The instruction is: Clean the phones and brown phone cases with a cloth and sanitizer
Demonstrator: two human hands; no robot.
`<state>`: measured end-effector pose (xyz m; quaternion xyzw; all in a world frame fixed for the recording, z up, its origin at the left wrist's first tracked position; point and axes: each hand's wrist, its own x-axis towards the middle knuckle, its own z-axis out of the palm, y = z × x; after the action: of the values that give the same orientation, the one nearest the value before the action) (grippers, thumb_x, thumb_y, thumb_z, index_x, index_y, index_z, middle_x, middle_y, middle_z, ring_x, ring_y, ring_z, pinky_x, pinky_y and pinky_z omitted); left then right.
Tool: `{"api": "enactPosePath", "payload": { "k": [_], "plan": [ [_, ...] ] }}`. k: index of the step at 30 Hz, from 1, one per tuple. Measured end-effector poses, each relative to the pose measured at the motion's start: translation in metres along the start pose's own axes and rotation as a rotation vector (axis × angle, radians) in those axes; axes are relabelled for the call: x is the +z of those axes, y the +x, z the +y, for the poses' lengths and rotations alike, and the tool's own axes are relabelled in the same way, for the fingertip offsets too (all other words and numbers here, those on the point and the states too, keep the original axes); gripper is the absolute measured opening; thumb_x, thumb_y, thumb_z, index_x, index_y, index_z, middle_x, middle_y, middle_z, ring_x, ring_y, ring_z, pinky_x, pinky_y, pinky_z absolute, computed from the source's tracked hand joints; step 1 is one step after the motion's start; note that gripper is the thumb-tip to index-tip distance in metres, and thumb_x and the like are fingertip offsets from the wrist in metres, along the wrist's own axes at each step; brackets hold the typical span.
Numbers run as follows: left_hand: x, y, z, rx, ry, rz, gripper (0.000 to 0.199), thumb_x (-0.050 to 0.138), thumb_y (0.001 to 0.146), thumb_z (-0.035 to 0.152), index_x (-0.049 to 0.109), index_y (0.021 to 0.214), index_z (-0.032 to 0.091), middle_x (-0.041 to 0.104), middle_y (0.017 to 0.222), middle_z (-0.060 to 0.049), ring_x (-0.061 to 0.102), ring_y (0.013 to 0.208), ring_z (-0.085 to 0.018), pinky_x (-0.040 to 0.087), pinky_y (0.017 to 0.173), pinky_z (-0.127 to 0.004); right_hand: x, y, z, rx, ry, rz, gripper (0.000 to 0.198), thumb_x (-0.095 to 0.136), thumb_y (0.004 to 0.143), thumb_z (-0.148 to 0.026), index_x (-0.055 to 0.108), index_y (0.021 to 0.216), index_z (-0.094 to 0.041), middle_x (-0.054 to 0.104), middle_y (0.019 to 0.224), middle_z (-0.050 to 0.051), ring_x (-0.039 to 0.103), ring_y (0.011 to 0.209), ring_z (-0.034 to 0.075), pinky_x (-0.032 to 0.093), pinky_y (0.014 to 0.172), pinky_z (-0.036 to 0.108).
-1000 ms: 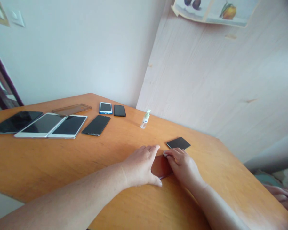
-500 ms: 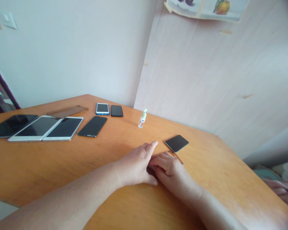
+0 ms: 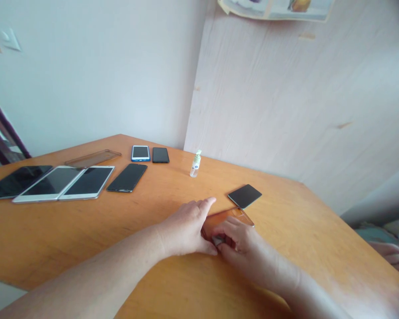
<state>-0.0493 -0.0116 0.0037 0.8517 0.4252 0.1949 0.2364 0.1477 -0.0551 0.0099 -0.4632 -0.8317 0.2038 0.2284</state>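
Ahead of me I see the lower part of a fruit painting on a pale wood-grain panel, a white wall switch to my far left, and a blue-cased smartphone beside a black smartphone.

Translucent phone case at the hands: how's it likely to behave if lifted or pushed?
The translucent phone case looks thin, so probably light and slightly flexible. Lying flat on the table, it would likely slide rather than tip; the left hand spread around its left end might check that.
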Motion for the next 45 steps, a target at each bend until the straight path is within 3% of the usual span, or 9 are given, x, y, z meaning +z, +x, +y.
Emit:
{"api": "enactPosePath", "payload": {
  "k": [3, 8, 11, 15, 22, 29, 35, 41, 45],
  "plan": [
    [-0.001, -0.001, 0.001, -0.011, -0.009, 0.000, 0.114, 0.088, 0.052, 0.046, 0.032, 0.148, 0.019, 0.058, 0.130, -0.015, 0.052, 0.124, -0.036, 0.043, 0.101, -0.044, -0.007, -0.001, 0.009, 0.054, -0.058, -0.001, 0.018, 0.053, 0.078, -0.008, 0.062, 0.078, -0.023, 0.065, 0.080, -0.001, 0.058, 0.074, 0.015, 0.044, 0.066, 0.026],
    [-0.001, -0.001, 0.000, -0.011, 0.001, -0.013, 0.108, 0.086, 0.056, 0.046, 0.033, 0.147, 0.020, 0.057, 0.131, -0.014, 0.051, 0.126, -0.034, 0.042, 0.103, -0.043, -0.034, -0.005, 0.056, 0.321, -0.329, 0.114, 0.010, 0.053, 0.077, -0.012, 0.057, 0.072, -0.021, 0.061, 0.074, 0.001, 0.055, 0.069, 0.017, 0.037, 0.061, 0.029],
    [0.001, -0.001, -0.001, -0.007, 0.000, 0.001, 0.107, 0.085, 0.055, 0.046, 0.034, 0.145, 0.022, 0.057, 0.132, -0.013, 0.050, 0.126, -0.034, 0.042, 0.103, -0.044, -0.029, -0.006, 0.047, 0.260, -0.247, 0.120, 0.011, 0.052, 0.077, -0.012, 0.057, 0.074, -0.021, 0.061, 0.076, 0.001, 0.055, 0.070, 0.016, 0.039, 0.063, 0.028],
    [0.001, -0.001, -0.002, -0.003, -0.011, 0.002, 0.102, 0.083, 0.056, 0.045, 0.035, 0.144, 0.022, 0.055, 0.133, -0.013, 0.050, 0.127, -0.035, 0.042, 0.104, -0.045, -0.012, -0.004, 0.017, 0.072, -0.027, -0.012, 0.017, 0.051, 0.078, -0.009, 0.060, 0.080, -0.022, 0.065, 0.081, -0.001, 0.057, 0.073, 0.014, 0.042, 0.066, 0.025],
    [0.002, 0.000, -0.003, 0.011, 0.033, -0.008, 0.096, 0.080, 0.060, 0.042, 0.037, 0.142, 0.021, 0.055, 0.134, -0.013, 0.051, 0.125, -0.033, 0.042, 0.105, -0.043, -0.035, -0.001, 0.062, 0.367, -0.292, 0.193, 0.010, 0.051, 0.075, -0.013, 0.056, 0.071, -0.020, 0.062, 0.073, 0.001, 0.054, 0.067, 0.015, 0.036, 0.060, 0.026],
    [0.001, -0.001, -0.004, 0.051, 0.046, -0.019, 0.084, 0.077, 0.061, 0.036, 0.042, 0.136, 0.023, 0.056, 0.133, -0.010, 0.052, 0.125, -0.031, 0.042, 0.105, -0.041, -0.039, 0.000, 0.072, 0.411, -0.211, 0.168, 0.010, 0.052, 0.075, -0.015, 0.058, 0.071, -0.020, 0.062, 0.065, -0.001, 0.054, 0.061, 0.015, 0.034, 0.055, 0.025],
    [0.002, -0.001, -0.003, 0.047, 0.043, -0.011, 0.084, 0.077, 0.059, 0.034, 0.042, 0.136, 0.023, 0.055, 0.133, -0.010, 0.052, 0.124, -0.032, 0.042, 0.105, -0.042, -0.017, 0.014, 0.066, 0.260, -0.219, 0.316, 0.016, 0.051, 0.082, -0.014, 0.065, 0.085, -0.021, 0.063, 0.084, 0.004, 0.059, 0.079, 0.018, 0.043, 0.071, 0.029],
    [0.001, -0.001, -0.001, 0.012, 0.014, -0.017, 0.091, 0.078, 0.059, 0.036, 0.040, 0.140, 0.021, 0.055, 0.134, -0.012, 0.051, 0.124, -0.032, 0.044, 0.102, -0.043, 0.004, 0.021, 0.031, -0.099, -0.088, 0.137, 0.030, 0.048, 0.081, -0.001, 0.066, 0.090, -0.023, 0.067, 0.093, 0.002, 0.060, 0.091, 0.017, 0.045, 0.085, 0.030],
    [0.000, -0.002, -0.001, -0.005, -0.034, -0.027, 0.107, 0.082, 0.057, 0.038, 0.029, 0.149, 0.021, 0.045, 0.146, -0.014, 0.045, 0.132, -0.033, 0.040, 0.108, -0.044, 0.000, 0.022, 0.043, -0.007, -0.180, 0.221, 0.029, 0.048, 0.082, -0.002, 0.068, 0.091, -0.022, 0.069, 0.088, 0.003, 0.060, 0.089, 0.019, 0.046, 0.083, 0.033]
  ]
}}
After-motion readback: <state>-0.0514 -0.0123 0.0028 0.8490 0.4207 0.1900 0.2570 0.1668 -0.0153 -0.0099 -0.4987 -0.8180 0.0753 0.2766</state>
